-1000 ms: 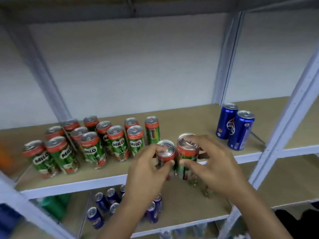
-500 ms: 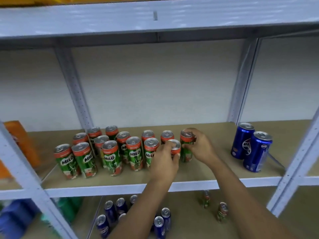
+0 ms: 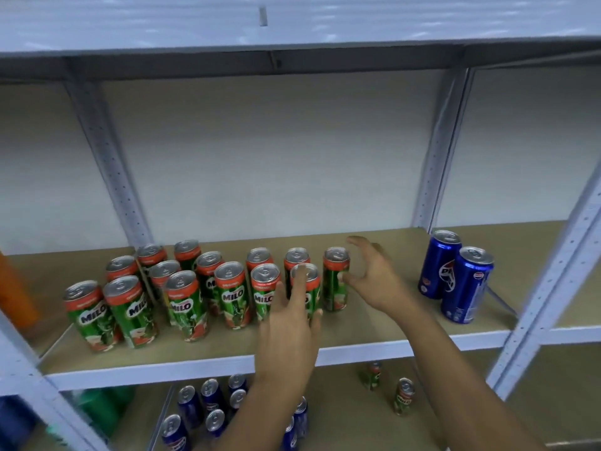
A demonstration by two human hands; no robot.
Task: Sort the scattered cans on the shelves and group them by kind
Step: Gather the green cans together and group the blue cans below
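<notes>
1. The left hand (image 3: 289,323) has its fingers straight and loosely spread, lying against the front of the frontmost right Milo can (image 3: 307,289); they curl round nothing.
2. The right hand (image 3: 374,278) is spread wide, thumb low and fingers high, just beside the rightmost Milo can (image 3: 336,278). Whether the thumb tip touches that can cannot be told.
3. Both cans stand upright at the right end of the Milo cluster (image 3: 182,288), green-and-red cans packed close in rough rows on the middle shelf (image 3: 374,323).
4. Right of the hands, across bare board, two blue Pepsi cans (image 3: 455,278) stand upright and touching, well apart from the Milo group.
5. A slanted grey upright (image 3: 546,304) rises at the shelf's front right corner, just beside the Pepsi cans; another upright (image 3: 107,157) stands behind the cluster's left part.
6. At the far left edge an orange object (image 3: 16,294) sits on the same shelf, partly cut off.
7. On the lower shelf (image 3: 341,418), blue cans (image 3: 208,408) are grouped beneath the left forearm, and two small Milo cans (image 3: 388,385) stand apart to their right.
8. The shelf's white front lip (image 3: 146,369) runs under both forearms; open board lies between the right hand and the Pepsi cans.
</notes>
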